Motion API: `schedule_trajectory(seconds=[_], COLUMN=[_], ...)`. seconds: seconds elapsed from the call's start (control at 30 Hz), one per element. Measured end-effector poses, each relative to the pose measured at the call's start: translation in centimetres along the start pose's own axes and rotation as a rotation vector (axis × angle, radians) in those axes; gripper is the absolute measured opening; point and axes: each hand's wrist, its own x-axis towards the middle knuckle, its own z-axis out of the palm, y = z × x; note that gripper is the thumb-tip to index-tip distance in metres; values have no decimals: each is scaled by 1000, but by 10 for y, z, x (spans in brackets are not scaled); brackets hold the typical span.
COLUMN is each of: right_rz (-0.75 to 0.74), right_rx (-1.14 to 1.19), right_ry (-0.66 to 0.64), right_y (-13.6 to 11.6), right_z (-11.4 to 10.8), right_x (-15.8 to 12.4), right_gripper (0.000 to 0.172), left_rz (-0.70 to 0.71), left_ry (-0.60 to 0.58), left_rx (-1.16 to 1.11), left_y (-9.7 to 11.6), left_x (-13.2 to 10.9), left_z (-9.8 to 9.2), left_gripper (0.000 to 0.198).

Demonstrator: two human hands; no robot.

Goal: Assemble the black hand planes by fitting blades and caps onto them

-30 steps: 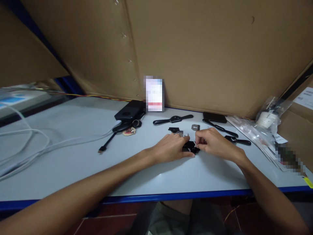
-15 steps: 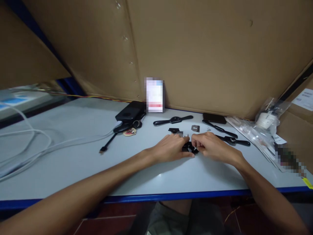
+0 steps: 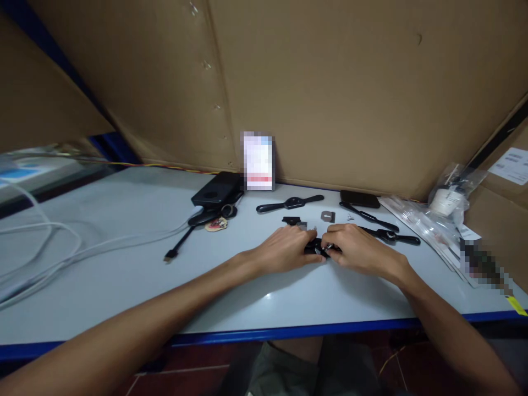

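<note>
My left hand and my right hand meet over a small black part lying on the light grey table. The left fingers are curled around that part and pin it down. A tiny silver piece is pinched in the right fingertips and pressed against the black part. Just behind the hands lie a small black bracket, a little grey metal plate and small silver bits.
Black watches with straps lie at the back and right. A black box, a black cable and white cables sit left. Plastic bags crowd the right edge. Cardboard walls rise behind.
My right hand has dropped and moved left, closing onto the black part beside my left hand. The left hand has stayed put.
</note>
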Motion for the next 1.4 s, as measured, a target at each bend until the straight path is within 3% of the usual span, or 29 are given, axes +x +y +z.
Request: schedule_trajectory(seconds=[0.23, 0.37, 0.6, 0.7, 0.83, 1.0, 1.1, 1.2, 1.3, 1.4], right_rz=[-13, 45, 106, 149, 87, 49, 76, 135, 143, 64], right_rx=[73, 180, 291, 345, 429, 230, 37, -89, -35, 117], right_ry=[19, 50, 77, 41, -76, -41, -20, 6, 70, 72], right_y=[0, 4, 9, 11, 18, 16, 6, -1, 5, 19], right_z=[1, 6, 10, 4, -6, -4, 3, 7, 3, -4], right_x=[4, 6, 9, 8, 6, 4, 4, 6, 6, 3], right_gripper=[24, 16, 20, 19, 9, 4, 20, 25, 28, 15], left_rz=[-6, -4, -61, -97, -72, -45, -34, -54, -54, -38], left_ry=[9, -11, -20, -2, -15, -20, -6, -4, -6, -10], left_rx=[-4, -26, 47, 103, 101, 87, 85, 90, 81, 59], left_y=[-1, -1, 6, 9, 9, 4, 4, 4, 4, 4], left_x=[1, -1, -1, -2, -2, -1, -1, -1, -1, -1], left_z=[2, -1, 2, 4, 3, 4, 4, 4, 4, 3], left_gripper=[42, 48, 49, 53, 53, 52, 50, 46, 49, 52])
